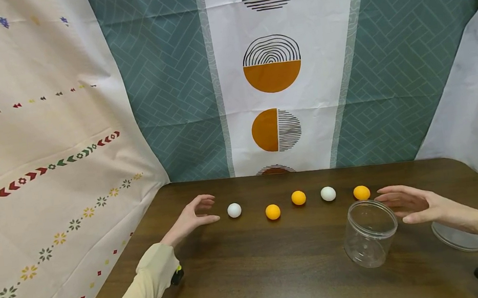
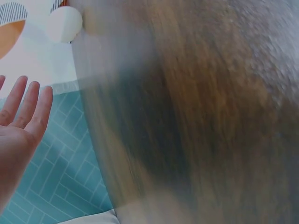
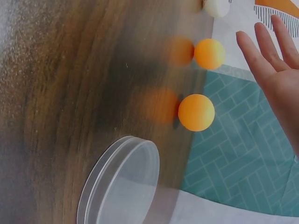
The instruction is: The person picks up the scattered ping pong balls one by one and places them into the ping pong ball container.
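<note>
Near clear jar (image 1: 367, 248), right hand (image 1: 424, 205); near ball (image 1: 234, 210), left hand (image 1: 192, 217).

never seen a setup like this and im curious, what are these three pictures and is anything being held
There is no machine here: these are a person's bare left hand and right hand. The wide picture comes from a camera on the head, looking forward and down. The other two come from a camera on each wrist, so the table looks tipped sideways. On it are two white balls, three orange balls, an open clear jar and, partly hidden by the right arm, what looks like a clear lid. Neither hand holds anything: the left is near a white ball, the right beside the jar.
</note>
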